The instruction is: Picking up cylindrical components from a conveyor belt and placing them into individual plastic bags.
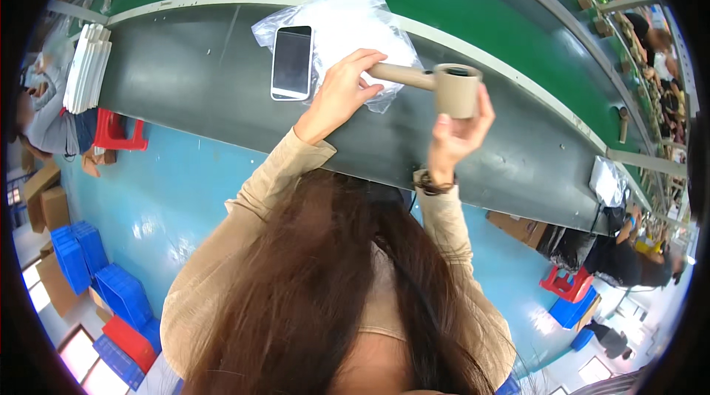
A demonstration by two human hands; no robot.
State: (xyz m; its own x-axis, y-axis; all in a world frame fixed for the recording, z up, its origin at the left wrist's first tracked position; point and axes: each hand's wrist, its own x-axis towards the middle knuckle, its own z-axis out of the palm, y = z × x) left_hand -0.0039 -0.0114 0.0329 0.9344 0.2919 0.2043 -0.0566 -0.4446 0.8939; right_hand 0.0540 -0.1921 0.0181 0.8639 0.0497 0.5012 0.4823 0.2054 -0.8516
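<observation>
A beige hair dryer, with a round barrel and a straight handle, is held over the dark work surface. My right hand grips the barrel from below and the right, its dark opening facing up. At the free end of the handle is my left hand, with its fingers closed around the tip. Beneath the handle lies a clear plastic bag with white content. A white-framed phone with a dark screen rests on the bag's left edge.
Beyond a pale rail runs a green conveyor belt carrying bagged items. White folded sheets stand at the left end, a plastic-wrapped bundle at the right. Red stools, blue crates and other people are around.
</observation>
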